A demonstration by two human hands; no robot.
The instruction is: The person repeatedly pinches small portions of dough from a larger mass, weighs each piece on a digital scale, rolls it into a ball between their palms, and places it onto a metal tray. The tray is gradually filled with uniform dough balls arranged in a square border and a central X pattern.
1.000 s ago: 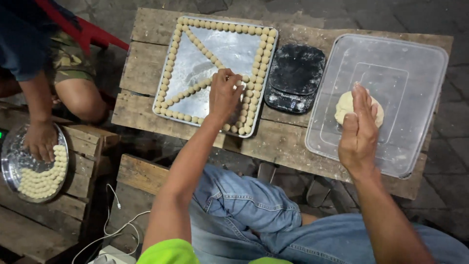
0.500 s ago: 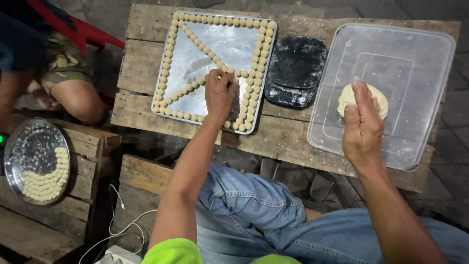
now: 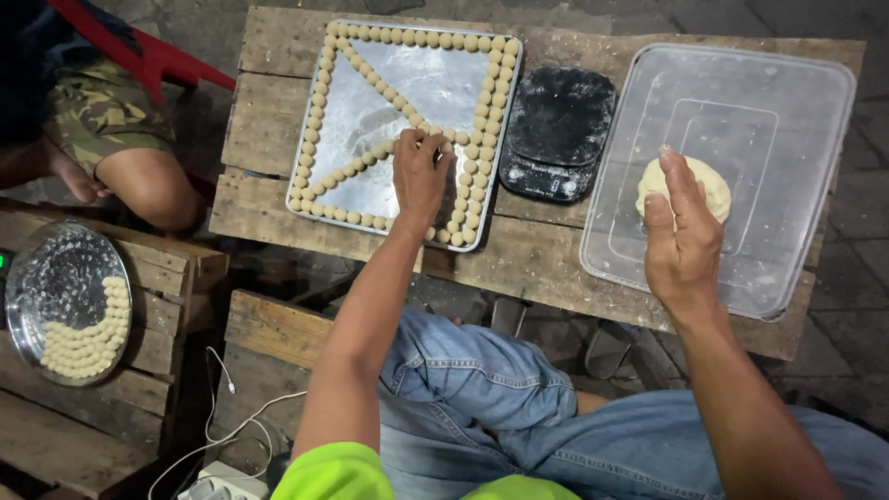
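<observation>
A rectangular metal tray (image 3: 435, 88) lies on a wooden plank table (image 3: 269, 120). Small dough balls (image 3: 417, 40) line its edges and two diagonals. My left hand (image 3: 419, 176) hovers over the tray's lower middle, fingertips pinched on a dough ball where the rows meet; the ball itself is mostly hidden. To the right sits a clear plastic container (image 3: 787, 102) holding a pale dough lump (image 3: 708, 185). My right hand (image 3: 683, 241) rests on the lump's near side, thumb and fingers closing on it.
A black kitchen scale (image 3: 560, 130) dusted with flour stands between tray and container. At left, another person's bent leg (image 3: 139, 176) and a round metal tray (image 3: 56, 278) with dough balls on a low bench. White cable and power strip (image 3: 218, 481) lie below.
The other person's hand has left the round tray. My left hand shifted slightly left along the ball row. My right hand's fingers curled more onto the dough lump.
</observation>
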